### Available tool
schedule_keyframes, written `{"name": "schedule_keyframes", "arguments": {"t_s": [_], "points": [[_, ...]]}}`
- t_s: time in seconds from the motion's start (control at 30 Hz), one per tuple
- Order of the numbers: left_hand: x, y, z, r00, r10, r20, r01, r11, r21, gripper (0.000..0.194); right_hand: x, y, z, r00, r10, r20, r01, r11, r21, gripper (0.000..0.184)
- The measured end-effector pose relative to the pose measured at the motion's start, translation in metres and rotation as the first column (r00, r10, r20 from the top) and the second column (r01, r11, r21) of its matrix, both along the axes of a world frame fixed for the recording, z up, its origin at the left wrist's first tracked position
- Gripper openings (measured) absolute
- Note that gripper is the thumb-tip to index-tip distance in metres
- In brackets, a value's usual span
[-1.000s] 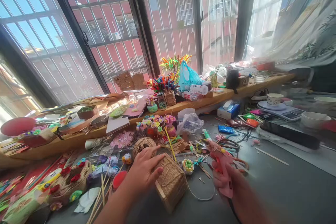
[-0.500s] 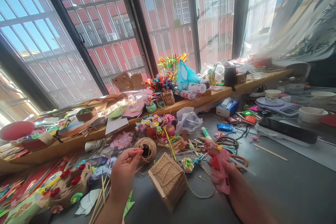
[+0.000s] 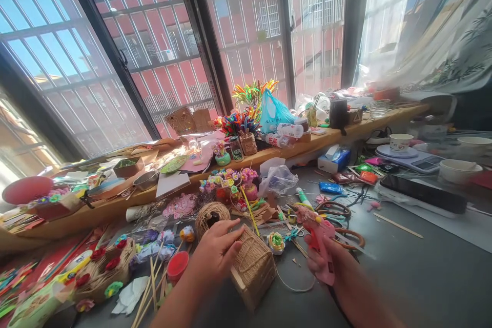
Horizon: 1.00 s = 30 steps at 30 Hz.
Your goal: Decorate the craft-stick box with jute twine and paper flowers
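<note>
My right hand is wrapped round a pink hot glue gun, its nozzle pointing up and to the left above the clutter. My left hand reaches over the left edge of a twine-wrapped box, fingers stretched out and thumb apart. The fingers look to be touching the box, though their undersides are hidden. A loop of loose twine lies across the box's upper face, and a strand trails from its right side onto the table. Behind my left hand stands a ball of twine, partly covered.
A rolled paper flower and scissors lie between the box and my right hand. Wooden sticks, a red-lidded tub and a flower-trimmed basket are on the left. A phone lies at right.
My left hand has moved right and down from beside the twine ball onto the box, its fingers going from pinched to stretched out. The glue gun has hardly moved.
</note>
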<state>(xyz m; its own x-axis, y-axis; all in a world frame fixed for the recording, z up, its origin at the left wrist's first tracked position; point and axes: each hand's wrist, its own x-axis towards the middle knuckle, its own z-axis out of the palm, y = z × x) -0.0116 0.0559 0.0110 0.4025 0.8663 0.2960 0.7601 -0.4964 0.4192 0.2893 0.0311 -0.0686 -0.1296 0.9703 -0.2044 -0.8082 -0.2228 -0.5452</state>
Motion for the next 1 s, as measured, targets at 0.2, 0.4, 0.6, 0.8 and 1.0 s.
{"name": "schedule_keyframes", "arguments": {"t_s": [0.2,0.4,0.6,0.8,1.0], "points": [[-0.007,-0.002,-0.012,0.917,0.192,0.351,-0.229,0.971,0.065,0.07,0.001,-0.001,0.0,1.0,-0.001,-0.022,0.002,1.0,0.018,0.037],[-0.009,-0.001,-0.008,0.996,0.051,0.069,-0.054,0.998,0.034,0.057,0.0,-0.001,0.004,1.0,-0.006,0.006,0.006,1.0,0.019,0.038],[-0.016,-0.007,-0.02,0.98,0.118,0.157,-0.134,0.986,0.098,0.07,0.002,0.001,-0.002,0.999,0.035,-0.001,-0.035,0.999,0.005,0.04],[-0.026,-0.008,-0.029,0.972,0.068,0.224,-0.075,0.997,0.025,0.065,0.003,0.001,0.001,0.999,0.043,0.003,-0.043,0.999,0.021,0.038],[-0.029,-0.02,-0.022,0.721,0.301,0.624,-0.413,0.91,0.039,0.034,0.001,-0.001,0.005,1.0,0.031,0.002,-0.031,0.999,0.011,0.037]]}}
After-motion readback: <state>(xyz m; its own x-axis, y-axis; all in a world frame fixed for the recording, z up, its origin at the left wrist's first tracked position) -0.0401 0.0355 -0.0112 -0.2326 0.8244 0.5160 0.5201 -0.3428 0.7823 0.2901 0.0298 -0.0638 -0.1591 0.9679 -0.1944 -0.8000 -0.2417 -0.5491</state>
